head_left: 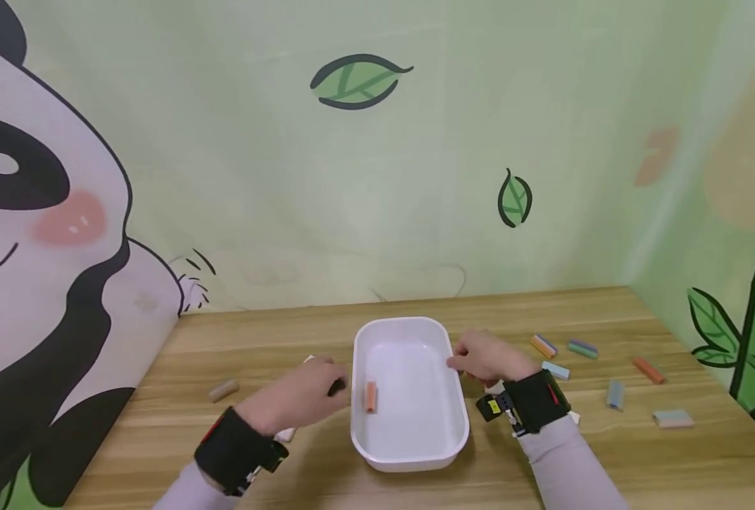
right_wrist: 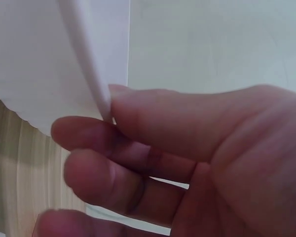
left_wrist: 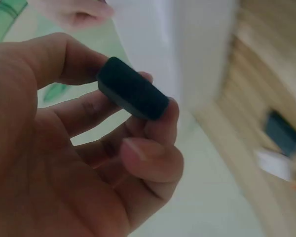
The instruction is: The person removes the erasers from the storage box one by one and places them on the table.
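A white plastic tub (head_left: 409, 460) stands on the table between the hands. My left hand (head_left: 297, 393) is beside the tub's left wall, holding a small black eraser (left_wrist: 133, 89) between its fingers and thumb; only a bit of it shows in the head view. My right hand (head_left: 489, 354) pinches the rim of the tub on the right, with thumb and index finger either side of the edge in the right wrist view. Inside the tub, an orange eraser (head_left: 371, 397) lies near the left wall.
Several coloured erasers lie to the right, among them an orange-and-blue one (head_left: 544, 346), a red one (head_left: 649, 370) and a grey one (head_left: 673, 418). A brownish eraser (head_left: 224, 389) lies at the left. White pieces are partly hidden under both arms. A printed curtain (head_left: 428, 177) rises behind the table.
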Action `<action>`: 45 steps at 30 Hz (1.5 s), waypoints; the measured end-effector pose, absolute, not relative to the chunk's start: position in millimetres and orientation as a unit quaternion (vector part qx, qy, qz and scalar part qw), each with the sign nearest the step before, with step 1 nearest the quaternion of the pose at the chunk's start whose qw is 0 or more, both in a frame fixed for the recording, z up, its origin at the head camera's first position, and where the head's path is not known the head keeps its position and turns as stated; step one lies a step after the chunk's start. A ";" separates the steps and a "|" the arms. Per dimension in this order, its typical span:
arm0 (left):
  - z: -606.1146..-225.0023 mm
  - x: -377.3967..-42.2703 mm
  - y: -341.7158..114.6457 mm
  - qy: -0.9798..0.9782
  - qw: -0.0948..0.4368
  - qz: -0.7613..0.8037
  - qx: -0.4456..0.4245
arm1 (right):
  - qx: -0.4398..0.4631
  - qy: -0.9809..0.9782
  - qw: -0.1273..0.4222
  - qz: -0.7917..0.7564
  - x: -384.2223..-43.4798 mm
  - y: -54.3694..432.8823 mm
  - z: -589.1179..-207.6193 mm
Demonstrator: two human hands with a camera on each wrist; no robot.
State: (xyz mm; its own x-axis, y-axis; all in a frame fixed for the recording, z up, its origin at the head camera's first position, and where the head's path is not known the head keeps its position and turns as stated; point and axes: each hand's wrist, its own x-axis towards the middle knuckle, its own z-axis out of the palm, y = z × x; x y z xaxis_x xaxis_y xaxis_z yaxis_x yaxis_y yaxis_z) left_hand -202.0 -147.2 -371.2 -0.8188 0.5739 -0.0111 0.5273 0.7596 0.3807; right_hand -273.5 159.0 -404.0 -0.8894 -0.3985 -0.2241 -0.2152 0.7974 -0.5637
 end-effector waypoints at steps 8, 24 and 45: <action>-398.6 -183.5 -227.5 0.958 0.085 0.214 0.172 | -0.158 0.936 0.165 -0.266 -276.0 159.4 -402.4; -434.1 -169.8 -324.9 0.957 0.145 0.215 0.130 | -0.152 0.935 0.170 -0.270 -274.4 158.2 -401.5; -449.8 -166.8 -324.8 0.968 0.106 0.188 0.131 | -0.164 0.930 0.175 -0.279 -274.8 159.1 -404.4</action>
State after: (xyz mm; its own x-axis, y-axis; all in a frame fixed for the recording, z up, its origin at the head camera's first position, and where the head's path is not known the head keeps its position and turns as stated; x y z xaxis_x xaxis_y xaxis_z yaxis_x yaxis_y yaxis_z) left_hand -166.8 -324.8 -449.8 -0.9434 0.2925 -0.1561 0.2130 0.8956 0.3906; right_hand -274.8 159.1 -404.4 -0.8850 -0.4025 -0.2342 -0.2070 0.7905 -0.5765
